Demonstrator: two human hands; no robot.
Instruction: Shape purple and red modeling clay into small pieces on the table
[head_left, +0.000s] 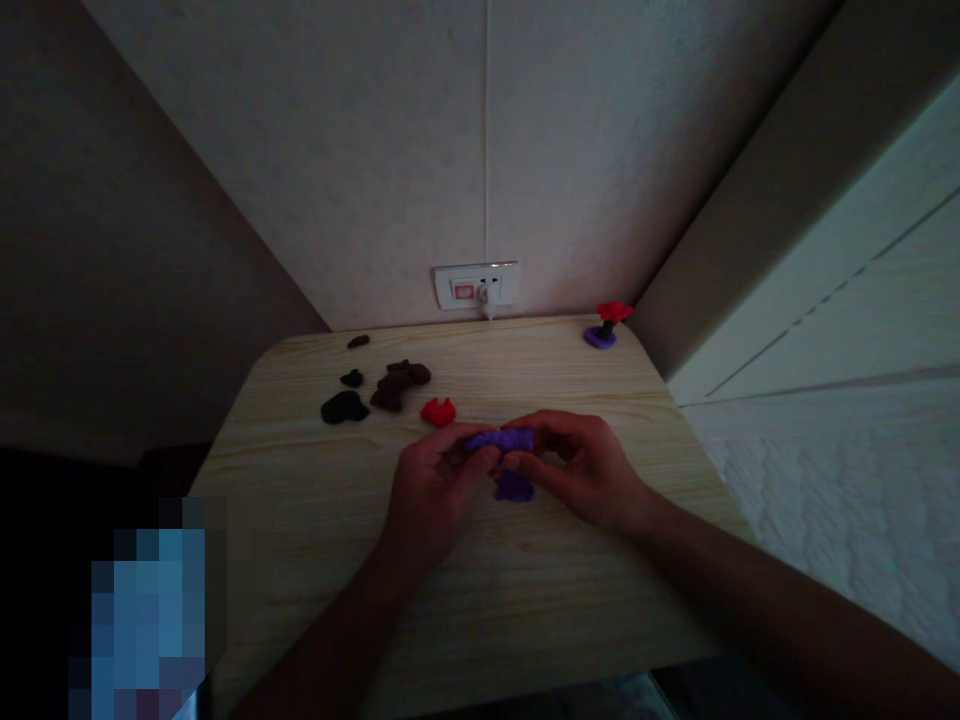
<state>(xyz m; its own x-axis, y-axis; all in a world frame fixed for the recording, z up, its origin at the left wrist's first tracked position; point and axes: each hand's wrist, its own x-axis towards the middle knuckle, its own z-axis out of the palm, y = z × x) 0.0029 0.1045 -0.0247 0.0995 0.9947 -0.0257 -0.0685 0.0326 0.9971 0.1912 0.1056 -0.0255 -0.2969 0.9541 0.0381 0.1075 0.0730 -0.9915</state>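
Between my two hands is a long lump of purple modelling clay (504, 440), pinched by fingers and thumbs at both ends. My left hand (435, 485) grips its left end, the thumb pressed on the near side. At the other end my right hand (589, 465) closes on it with thumb and fingertips. A second piece of purple clay (514, 488) lies on the table just below the held one. Close beyond my left hand sits a small red clay lump (439, 411) with an uneven top. The fingers partly hide the held clay's ends.
Brown clay lumps (401, 383), black clay pieces (345, 407) and a small dark brown bit (358, 341) lie on the left of the wooden table (360, 590). A clay figure (613, 314), red-topped on a purple base, stands at the back right. A wall socket (476, 287) holds a plug.
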